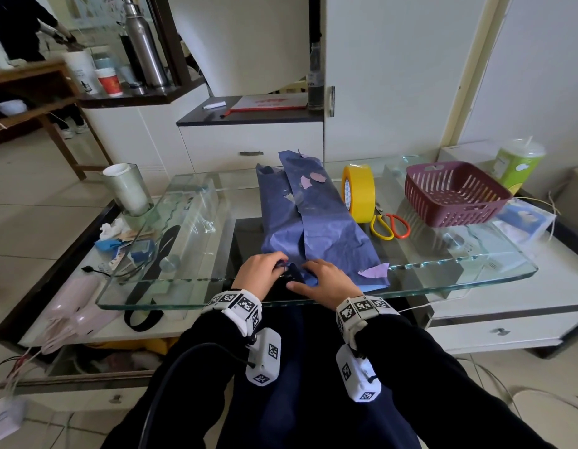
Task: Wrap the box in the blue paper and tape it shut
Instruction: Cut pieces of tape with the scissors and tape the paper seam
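A long box lies lengthwise on the glass table top (pixel 443 273), covered in crumpled blue paper (pixel 300 218) with torn pale patches. The box itself is hidden under the paper. At its near end both hands work the paper. My left hand (pixel 261 275) has curled fingers pinching the paper's end. My right hand (pixel 326 281) grips the folded paper from the right, thumb stretched toward the left hand. A yellow tape roll (pixel 359 192) stands on edge just right of the box.
Orange-handled scissors (pixel 389 226) lie beside the tape. A maroon plastic basket (pixel 452 192) sits at the right, a green cup (pixel 517 163) behind it. A glass jar (pixel 128 189) stands at the left. Clutter lies on the shelf under the glass at left.
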### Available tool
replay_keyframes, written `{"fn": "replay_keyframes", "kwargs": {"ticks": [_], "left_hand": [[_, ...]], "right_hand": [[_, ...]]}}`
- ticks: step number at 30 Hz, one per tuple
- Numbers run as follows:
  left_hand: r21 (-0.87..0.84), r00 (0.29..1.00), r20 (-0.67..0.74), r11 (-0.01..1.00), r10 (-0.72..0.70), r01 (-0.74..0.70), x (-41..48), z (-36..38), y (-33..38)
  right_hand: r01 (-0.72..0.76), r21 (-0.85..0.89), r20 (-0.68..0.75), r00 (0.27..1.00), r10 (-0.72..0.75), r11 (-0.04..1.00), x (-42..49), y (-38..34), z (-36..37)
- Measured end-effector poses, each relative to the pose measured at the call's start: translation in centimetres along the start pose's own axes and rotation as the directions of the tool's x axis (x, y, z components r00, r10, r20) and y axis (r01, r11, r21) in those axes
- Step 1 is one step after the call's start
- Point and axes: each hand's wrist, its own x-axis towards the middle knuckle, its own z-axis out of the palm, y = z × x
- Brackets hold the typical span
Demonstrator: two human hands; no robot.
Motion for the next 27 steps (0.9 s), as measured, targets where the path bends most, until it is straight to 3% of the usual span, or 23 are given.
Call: {"fn": "replay_keyframes", "kwargs": {"ticks": [5,10,15,19,21,24,27], "left_hand": [[0.078,0.999,0.009,0.996,-0.036,0.035,0.8,0.0,0.4],[0.093,0.996,0.033,0.992,0.079,-0.082,1.3,0.4,0.5],[0.119,0.997,0.031,0.990,0.071,-0.075,1.9,0.8,-0.2],[-0.002,0.995,-0.040,0.996,0.090,-0.090,1.4,1.1,-0.7],[-0.101,0.993,-0.116,0.994,0.019,-0.030,1.0,1.3,-1.2],[-0.251,0.959,-0.171,0.951,-0.228,0.181,1.1,1.2,-1.7],[-0.451,0.896,-0.060,0.813,-0.440,0.368,2.0,1.3,-1.6]], "right_hand": [[-0.078,0.004,-0.082,0.994,0.078,0.997,0.7,-0.3,0.5],[-0.170,0.130,-0.114,0.976,0.185,0.977,1.1,0.4,-0.1],[-0.081,0.083,-0.093,0.992,0.088,0.993,1.0,0.6,-0.3],[-0.017,0.033,-0.051,0.999,0.018,0.999,1.5,0.4,-0.2],[0.001,-0.024,-0.023,1.000,-0.001,1.000,1.7,0.3,-0.1],[0.016,-0.056,-0.018,1.000,-0.017,0.998,2.0,0.4,0.2],[-0.014,0.037,-0.072,0.997,0.017,0.999,2.1,0.5,0.2]]}}
